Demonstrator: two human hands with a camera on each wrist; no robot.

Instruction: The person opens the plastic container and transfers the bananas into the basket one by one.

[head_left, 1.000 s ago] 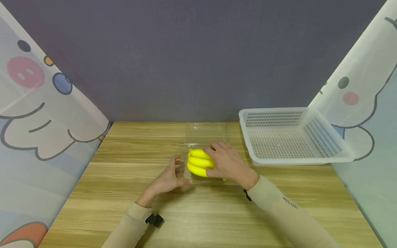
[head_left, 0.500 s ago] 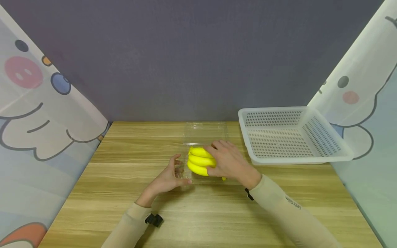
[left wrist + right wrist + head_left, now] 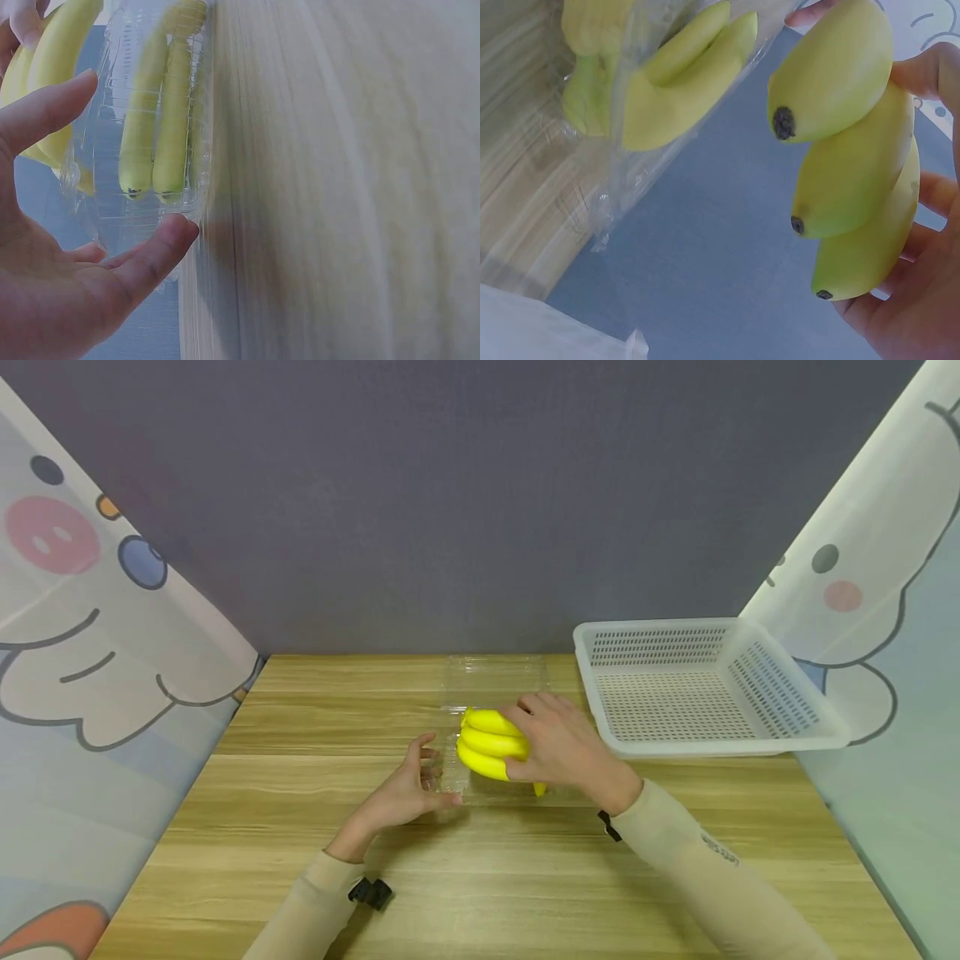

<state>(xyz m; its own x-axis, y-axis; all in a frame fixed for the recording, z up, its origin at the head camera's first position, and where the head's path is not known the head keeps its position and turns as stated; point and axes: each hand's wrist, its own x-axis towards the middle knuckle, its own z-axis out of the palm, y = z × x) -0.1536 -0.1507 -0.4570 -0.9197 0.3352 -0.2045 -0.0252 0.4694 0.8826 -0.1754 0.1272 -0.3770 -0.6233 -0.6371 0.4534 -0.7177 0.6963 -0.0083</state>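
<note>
My right hand point(image 3: 570, 745) grips a bunch of yellow bananas point(image 3: 491, 743), with three black-tipped bananas plain in the right wrist view. The bunch is held over a clear plastic clamshell container point(image 3: 452, 781) on the table. Other bananas point(image 3: 172, 112) show through the container's wall in the left wrist view, below the held bunch. At the container's left end is my left hand point(image 3: 401, 789), thumb and fingers spread apart, with a fingertip point(image 3: 176, 229) right at a lower corner. The clear lid point(image 3: 495, 681) lies folded back behind the container. From the head, the right hand hides part of the bunch.
A white perforated plastic basket point(image 3: 720, 748) stands at the back right of the wooden table point(image 3: 322, 718). Behind the table rises a dark grey wall point(image 3: 420, 510). Cartoon-printed sheets point(image 3: 150, 635) line both sides.
My right hand and the banana bunch have shifted slightly to the right and away from me. The left hand keeps its place at the container's end.
</note>
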